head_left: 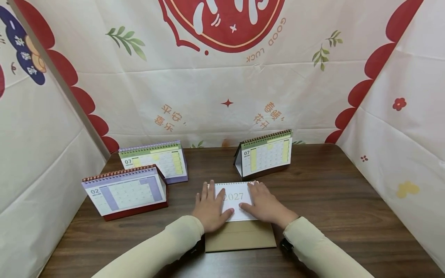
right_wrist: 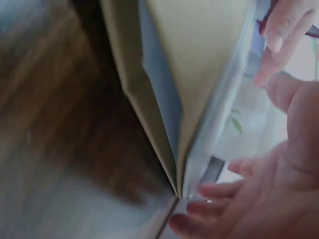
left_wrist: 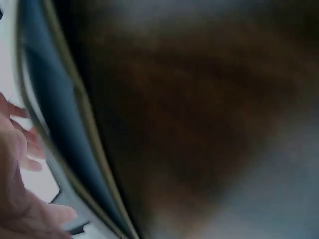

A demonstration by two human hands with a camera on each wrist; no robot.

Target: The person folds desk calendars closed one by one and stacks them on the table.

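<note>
A desk calendar with a white cover marked 2027 (head_left: 238,214) and a tan cardboard base (head_left: 240,236) lies low on the table in front of me. Over the cover's left side rests my left hand (head_left: 210,208), fingers spread and pointing away. My right hand (head_left: 265,204) lies on the right side, its thumb reaching inward across the page. From the side, the right wrist view shows the tan cardboard (right_wrist: 204,45) folded with a gap inside, beside the extended fingers of the right hand (right_wrist: 259,194). The left wrist view is dark and blurred, with the left hand (left_wrist: 25,194) at its edge.
At the left stand a purple-paged calendar on a red base (head_left: 128,193) and, behind it, a green-and-yellow one on a purple base (head_left: 163,160). Another green-and-yellow calendar on a dark base (head_left: 265,154) stands beyond the right hand. Printed cloth (head_left: 208,85) surrounds the wooden table (head_left: 340,200).
</note>
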